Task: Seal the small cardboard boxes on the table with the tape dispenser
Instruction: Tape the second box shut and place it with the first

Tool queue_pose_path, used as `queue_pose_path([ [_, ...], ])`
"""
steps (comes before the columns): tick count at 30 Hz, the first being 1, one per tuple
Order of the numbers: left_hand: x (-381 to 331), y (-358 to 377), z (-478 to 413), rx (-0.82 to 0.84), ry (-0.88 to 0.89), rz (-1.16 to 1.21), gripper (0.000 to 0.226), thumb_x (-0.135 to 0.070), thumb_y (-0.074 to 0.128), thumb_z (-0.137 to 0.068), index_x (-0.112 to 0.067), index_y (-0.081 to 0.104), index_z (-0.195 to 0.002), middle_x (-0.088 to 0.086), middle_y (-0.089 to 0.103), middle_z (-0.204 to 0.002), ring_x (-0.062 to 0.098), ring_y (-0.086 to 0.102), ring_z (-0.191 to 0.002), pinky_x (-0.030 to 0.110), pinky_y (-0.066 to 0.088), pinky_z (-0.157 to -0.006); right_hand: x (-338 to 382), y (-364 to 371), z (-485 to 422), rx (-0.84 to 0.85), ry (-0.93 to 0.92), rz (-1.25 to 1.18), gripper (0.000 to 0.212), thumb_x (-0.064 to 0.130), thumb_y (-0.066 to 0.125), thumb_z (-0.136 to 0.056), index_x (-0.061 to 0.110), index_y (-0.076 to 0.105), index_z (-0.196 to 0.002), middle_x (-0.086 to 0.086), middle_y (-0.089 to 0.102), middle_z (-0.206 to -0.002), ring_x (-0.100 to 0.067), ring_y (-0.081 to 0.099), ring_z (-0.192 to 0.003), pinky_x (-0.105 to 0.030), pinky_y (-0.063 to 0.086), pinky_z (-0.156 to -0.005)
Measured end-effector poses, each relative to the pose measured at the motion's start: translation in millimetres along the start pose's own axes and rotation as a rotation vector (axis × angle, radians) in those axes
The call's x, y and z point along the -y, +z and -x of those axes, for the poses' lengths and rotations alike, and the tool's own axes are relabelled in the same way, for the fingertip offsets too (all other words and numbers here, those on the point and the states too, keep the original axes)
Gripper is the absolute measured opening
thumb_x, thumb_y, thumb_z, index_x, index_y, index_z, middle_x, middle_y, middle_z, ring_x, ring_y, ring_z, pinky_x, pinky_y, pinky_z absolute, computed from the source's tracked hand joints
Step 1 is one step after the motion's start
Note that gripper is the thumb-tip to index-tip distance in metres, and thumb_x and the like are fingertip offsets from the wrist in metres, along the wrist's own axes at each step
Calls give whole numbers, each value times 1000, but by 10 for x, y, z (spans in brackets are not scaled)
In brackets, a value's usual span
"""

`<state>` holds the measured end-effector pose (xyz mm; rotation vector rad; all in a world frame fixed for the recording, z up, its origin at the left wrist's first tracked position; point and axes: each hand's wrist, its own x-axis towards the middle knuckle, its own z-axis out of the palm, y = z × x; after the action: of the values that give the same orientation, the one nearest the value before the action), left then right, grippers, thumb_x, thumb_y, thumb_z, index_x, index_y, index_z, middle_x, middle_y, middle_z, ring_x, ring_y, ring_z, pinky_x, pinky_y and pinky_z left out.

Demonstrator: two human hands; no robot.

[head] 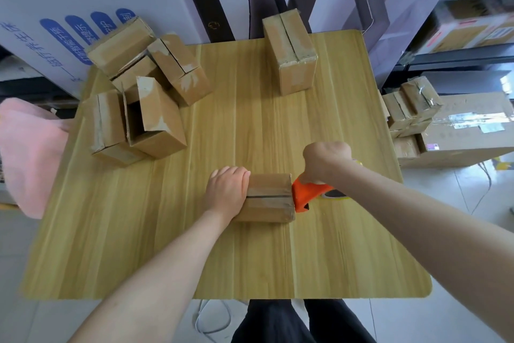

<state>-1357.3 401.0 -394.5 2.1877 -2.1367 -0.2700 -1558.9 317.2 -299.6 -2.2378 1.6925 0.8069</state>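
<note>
Left hand [228, 189] grips the left end of the small cardboard box [268, 199], near-centre on the tabletop [250, 259], likely light and prone to slide, so best braced at its stiff edges; right hand [324, 160] grips the tape dispenser [306, 194] against its right end.

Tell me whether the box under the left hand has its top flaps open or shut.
Shut: both flaps of the box lie flat, meeting at a dark seam.

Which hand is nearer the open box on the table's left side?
Left. The left hand holds the box being taped, right of the open box; the right hand grips the tape dispenser farther right.
</note>
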Motion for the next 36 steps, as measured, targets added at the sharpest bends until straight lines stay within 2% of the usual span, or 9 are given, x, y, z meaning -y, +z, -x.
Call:
queue_pose_path([
  [4, -19, -4, -9, -12, -11, 5, 47, -33, 18, -100, -20, 60, -83, -7, 64, -82, 18, 56, -84, 33, 40, -80, 216, 50, 123, -108, 34, 95, 22, 10, 59, -76, 22, 49, -61, 6, 44, -57, -13, 40, -48, -21, 23, -43],
  [6, -18, 18, -14, -6, -43, 22, 47, -34, 20, -100, -20, 62, -86, -6, 66, -87, 18, 56, -88, 34, 38, -81, 282, 252, 221, -88, 50, 15, 17, 10, 61, -79, 22, 55, -68, 5, 54, -65, -17, 54, -60, -23, 27, -46],
  [9, 0, 49, 3, -32, -68, 76, 52, -45, 17, -97, -24, 64, -89, -9, 67, -91, 17, 58, -91, 33, 38, -83, 150, 634, 364, -76, 133, -167, 15, 29, 54, -89, 20, 62, -79, 2, 68, -85, -23, 63, -78, -25, 34, -58],
  [13, 33, 18, 40, 9, -37, 112, 53, -67, 30, -83, -32, 62, -107, -15, 64, -109, 13, 55, -105, 32, 35, -88, -327, 746, 557, -273, 295, -382, 43, 58, 49, -86, 18, 59, -74, 5, 57, -62, -22, 58, -62, -25, 30, -48],
  [15, 15, -5, 61, 48, -117, 114, 56, -71, 37, -80, -33, 58, -116, -15, 61, -117, 12, 51, -113, 32, 33, -94, -468, 669, 623, -382, 309, -550, 44, 57, 53, -84, 16, 60, -68, 6, 54, -54, -18, 55, -52, -23, 32, -45],
  [20, -192, -83, 277, 27, -636, 275, 60, -64, 43, -89, -19, 53, -127, 2, 58, -128, 25, 46, -123, 44, 30, -103, -473, 481, 759, -411, 241, -1290, 51, 44, 65, -86, 2, 56, -57, -6, 49, -42, -21, 50, -34, -23, 35, -39],
  [26, -290, -429, 323, 61, -629, 476, 46, -40, 56, -90, -24, 50, -132, -3, 55, -133, 21, 49, -123, 41, 39, -100, -375, 365, 921, -136, 252, -1827, 39, 48, 69, -81, 9, 66, -84, -2, 67, -57, -11, 62, -48, -27, 46, -52],
  [31, -478, -1243, 126, -8, -474, 1125, 24, -32, 50, -97, -21, 70, -93, -5, 73, -90, 11, 67, -84, 14, 46, -60, -338, 194, 990, -69, 182, -1869, 51, 53, 70, -75, 7, 63, -97, -8, 71, -70, -17, 67, -59, -32, 51, -60],
  [36, -605, -1840, 51, 254, -349, 1315, 29, -31, 49, -99, -17, 72, -89, -2, 75, -79, 7, 69, -67, 21, 49, -60, -247, 14, 1037, -172, 94, -1774, 42, 46, 71, -80, 6, 59, -77, -4, 66, -55, -14, 62, -49, -26, 49, -50],
])
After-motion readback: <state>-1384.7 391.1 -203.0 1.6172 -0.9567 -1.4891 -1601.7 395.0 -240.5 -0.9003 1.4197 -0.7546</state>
